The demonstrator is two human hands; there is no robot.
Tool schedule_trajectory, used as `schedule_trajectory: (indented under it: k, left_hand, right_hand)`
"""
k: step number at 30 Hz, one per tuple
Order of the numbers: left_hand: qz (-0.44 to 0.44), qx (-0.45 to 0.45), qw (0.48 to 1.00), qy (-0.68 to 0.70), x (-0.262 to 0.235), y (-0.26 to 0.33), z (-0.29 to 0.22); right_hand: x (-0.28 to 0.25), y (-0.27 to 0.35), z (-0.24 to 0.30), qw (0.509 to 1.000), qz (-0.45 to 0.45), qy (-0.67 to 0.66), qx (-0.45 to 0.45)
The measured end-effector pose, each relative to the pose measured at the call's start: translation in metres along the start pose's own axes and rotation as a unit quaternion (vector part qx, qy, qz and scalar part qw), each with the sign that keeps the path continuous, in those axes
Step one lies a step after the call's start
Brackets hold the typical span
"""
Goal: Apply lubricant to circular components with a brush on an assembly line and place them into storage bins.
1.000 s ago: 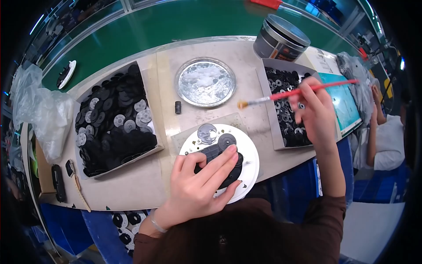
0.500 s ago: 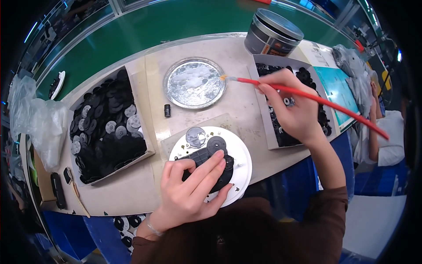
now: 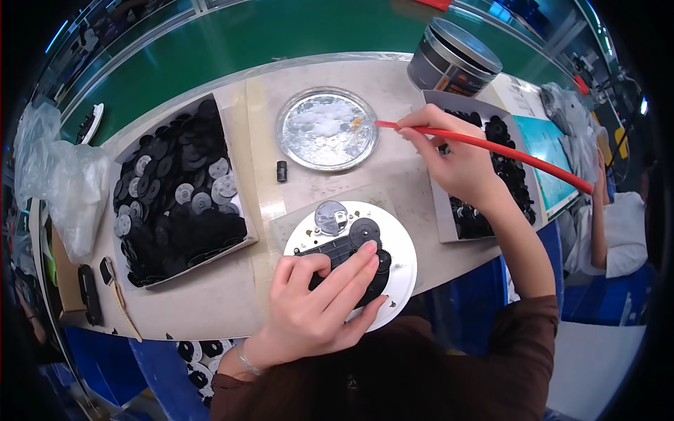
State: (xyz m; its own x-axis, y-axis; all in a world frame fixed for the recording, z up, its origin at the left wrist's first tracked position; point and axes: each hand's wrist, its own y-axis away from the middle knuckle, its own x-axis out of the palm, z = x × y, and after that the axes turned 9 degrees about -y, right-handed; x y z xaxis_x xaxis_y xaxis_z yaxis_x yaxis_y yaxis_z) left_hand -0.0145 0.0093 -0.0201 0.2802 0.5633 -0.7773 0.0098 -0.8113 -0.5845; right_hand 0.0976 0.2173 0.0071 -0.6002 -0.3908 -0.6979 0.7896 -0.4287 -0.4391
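My right hand pinches a red-handled paintbrush. The brush's tip reaches over the right part of a round metal lid, where white grease is smeared. Below, my left hand is bent over a white round base with a black gear housing. Its fingertips press on the black gears, while the thumb lies near the housing's lower edge. The palm and fingers hide part of the housing. A clear round piece sits at the base's upper left.
Left stands a box of black and grey discs; right, a box of small black parts beneath my right arm. A grey tub is behind it. A small black cylinder, a wooden-handled brush and plastic bags are also around.
My right hand has carried the brush leftward, so its tip has gone from the lid's right rim inward over the lid. The whole view has shifted slightly. My left hand stays on the gears.
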Motion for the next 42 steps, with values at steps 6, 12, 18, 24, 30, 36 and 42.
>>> schedule_trajectory:
  k: [6,12,18,24,30,36,42]
  left_hand:
    - [0.003,0.001,1.000,0.001,0.000,0.000,-0.001]
    - [0.000,0.002,1.000,0.002,0.001,0.001,-0.002]
    - [-0.023,0.008,1.000,0.002,0.004,0.005,-0.001]
    - [-0.020,0.006,1.000,0.000,0.004,0.002,-0.004]
    - [-0.017,0.003,1.000,0.001,0.002,0.001,-0.005]
    - [-0.016,0.000,1.000,-0.004,0.003,0.003,-0.005]
    - [-0.020,0.002,1.000,0.007,0.004,0.003,-0.005]
  right_hand:
    - [-0.004,0.005,-0.004,0.997,-0.018,-0.076,0.024]
    - [-0.024,0.017,-0.004,0.896,-0.137,-0.368,0.206]
    - [-0.039,0.053,0.027,0.796,-0.159,-0.505,0.292]
    - [-0.027,0.088,0.043,0.945,-0.097,-0.311,0.009]
    - [-0.030,0.086,0.053,0.978,0.049,-0.129,-0.158]
    - [-0.023,0.087,0.059,0.970,0.033,-0.059,-0.232]
    - [-0.029,0.083,0.061,0.972,-0.014,-0.123,-0.198]
